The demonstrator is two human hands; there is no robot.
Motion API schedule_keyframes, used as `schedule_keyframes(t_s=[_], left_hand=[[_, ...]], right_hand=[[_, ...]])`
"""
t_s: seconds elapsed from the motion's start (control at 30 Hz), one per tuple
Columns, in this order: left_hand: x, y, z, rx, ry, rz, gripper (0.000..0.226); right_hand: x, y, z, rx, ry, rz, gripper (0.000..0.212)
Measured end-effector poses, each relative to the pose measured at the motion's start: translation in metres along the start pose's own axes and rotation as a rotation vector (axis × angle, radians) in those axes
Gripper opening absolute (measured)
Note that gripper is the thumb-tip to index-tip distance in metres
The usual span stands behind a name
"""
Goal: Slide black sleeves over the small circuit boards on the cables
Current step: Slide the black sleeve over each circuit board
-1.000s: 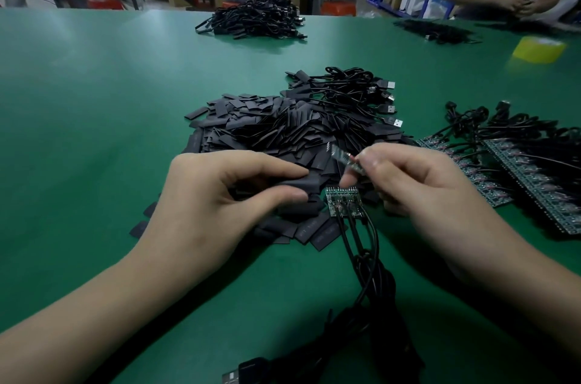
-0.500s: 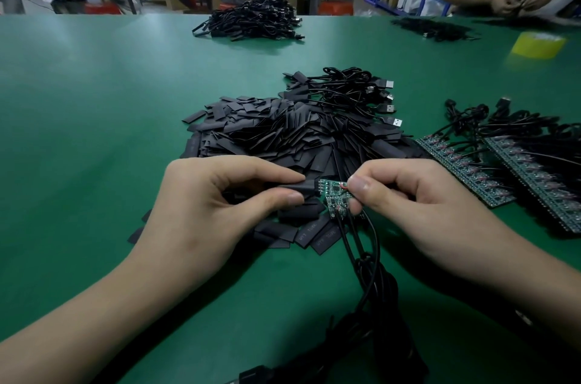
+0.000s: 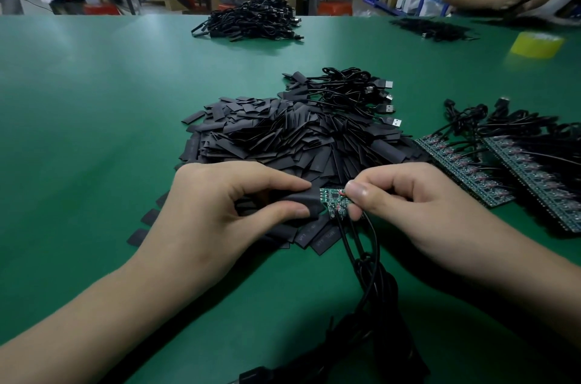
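A: Now, where is the board sitting?

B: The small green rectangular circuit board point(image 3: 334, 198) is sitting between both hands, over the near edge of the heap of flat black sleeve pieces point(image 3: 283, 138). Its left edge is meeting the flat black tubular sleeve point(image 3: 303, 199); overlap unclear.

A: Hands?

B: The left hand point(image 3: 220, 214) is pinching that sleeve between thumb and forefinger. The right hand point(image 3: 408, 204) is pinching the board's wired end, fingers curled. Thin black cables point(image 3: 361, 245) are trailing from it toward the wearer across the green table mat point(image 3: 94, 132).
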State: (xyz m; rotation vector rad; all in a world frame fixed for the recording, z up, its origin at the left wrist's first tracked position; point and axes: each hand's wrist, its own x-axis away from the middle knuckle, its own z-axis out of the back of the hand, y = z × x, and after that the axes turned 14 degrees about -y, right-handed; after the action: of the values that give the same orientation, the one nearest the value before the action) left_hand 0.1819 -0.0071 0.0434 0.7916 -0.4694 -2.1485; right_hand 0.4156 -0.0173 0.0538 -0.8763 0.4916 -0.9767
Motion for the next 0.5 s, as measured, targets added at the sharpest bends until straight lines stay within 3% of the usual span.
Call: schedule_keyframes(t_s=[0.27,0.5], left_hand=[[0.0007,-0.0005,-0.0001,0.07,-0.055,0.051,0.024],[0.0002,0.0016,0.001,-0.003,-0.092,-0.013,0.025]], right_hand=[[0.0025,-0.0031,-0.0059,0.213,0.087,0.028,0.031],[0.0015,0.0006,0.0041,-0.016,-0.035,-0.06,0.042]])
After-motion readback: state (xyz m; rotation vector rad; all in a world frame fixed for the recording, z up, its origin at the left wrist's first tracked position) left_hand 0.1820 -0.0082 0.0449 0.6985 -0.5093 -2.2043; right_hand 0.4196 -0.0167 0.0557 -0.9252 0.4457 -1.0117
